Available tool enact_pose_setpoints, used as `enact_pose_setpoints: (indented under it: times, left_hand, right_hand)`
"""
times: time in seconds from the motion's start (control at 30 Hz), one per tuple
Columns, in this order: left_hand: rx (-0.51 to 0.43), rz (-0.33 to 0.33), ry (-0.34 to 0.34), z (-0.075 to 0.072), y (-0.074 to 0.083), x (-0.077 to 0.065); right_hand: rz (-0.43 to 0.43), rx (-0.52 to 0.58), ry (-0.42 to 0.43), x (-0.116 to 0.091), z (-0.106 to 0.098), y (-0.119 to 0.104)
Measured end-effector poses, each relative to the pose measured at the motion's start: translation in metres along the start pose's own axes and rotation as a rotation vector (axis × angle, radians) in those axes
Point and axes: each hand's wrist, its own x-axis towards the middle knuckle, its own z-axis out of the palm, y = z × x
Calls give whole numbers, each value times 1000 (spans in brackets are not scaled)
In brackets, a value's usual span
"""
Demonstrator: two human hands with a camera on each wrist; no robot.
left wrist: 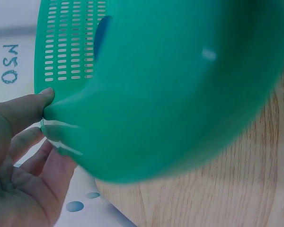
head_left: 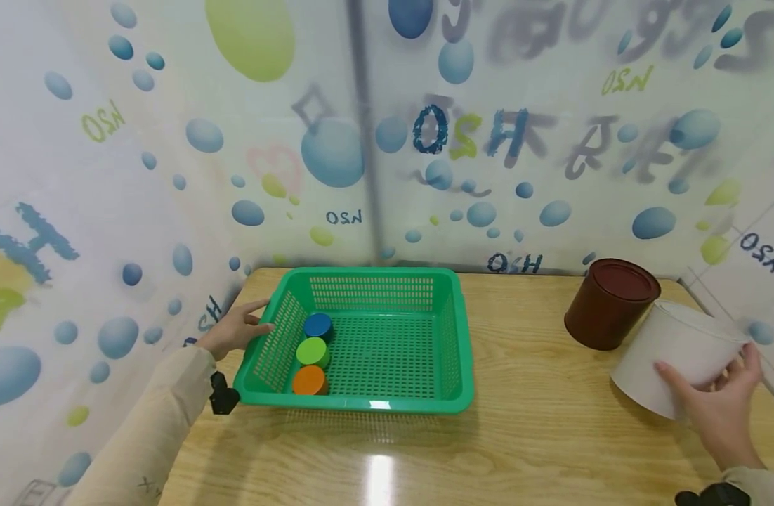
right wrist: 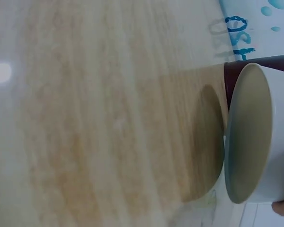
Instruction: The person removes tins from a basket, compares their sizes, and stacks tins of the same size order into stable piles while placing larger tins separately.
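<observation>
A green plastic basket [head_left: 387,402] is on the left part of the wooden table. My left hand [head_left: 234,329] pinches its left rim, thumb on one side and fingers on the other in the left wrist view. Three short round pieces stand along the basket's left inside: blue [head_left: 318,326], light green [head_left: 313,353] and orange [head_left: 310,380]. At the right, my right hand [head_left: 722,397] grips a white canister [head_left: 671,355], tilted, its beige round end [right wrist: 248,135] turned toward the table. Beside it, a dark brown canister [head_left: 608,309] stands tilted in the head view.
The pale wood tabletop [head_left: 520,422] stretches between basket and canisters. Behind it rises a printed wall covering [head_left: 387,211] with blue and green drops. Similar panels close in the left and right sides.
</observation>
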Motion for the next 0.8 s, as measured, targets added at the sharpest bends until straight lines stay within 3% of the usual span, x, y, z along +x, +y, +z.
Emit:
enact_pose_setpoints:
  times: [0.1, 0.27, 0.53, 0.8]
  left_hand:
    - [-1, 2, -2, 0, 0, 0]
    - [-4, 8, -6, -1, 0, -1]
    - [-8, -2, -8, 1, 0, 0]
    - [-2, -5, -10, -1, 0, 2]
  right_hand:
    - [-13, 68, -3, -8, 3, -7]
    - [-62, 126, -28, -7, 2, 4]
    - [-100, -46, -77, -9, 6, 9]
    - [-47, 65, -145, -13, 5, 7]
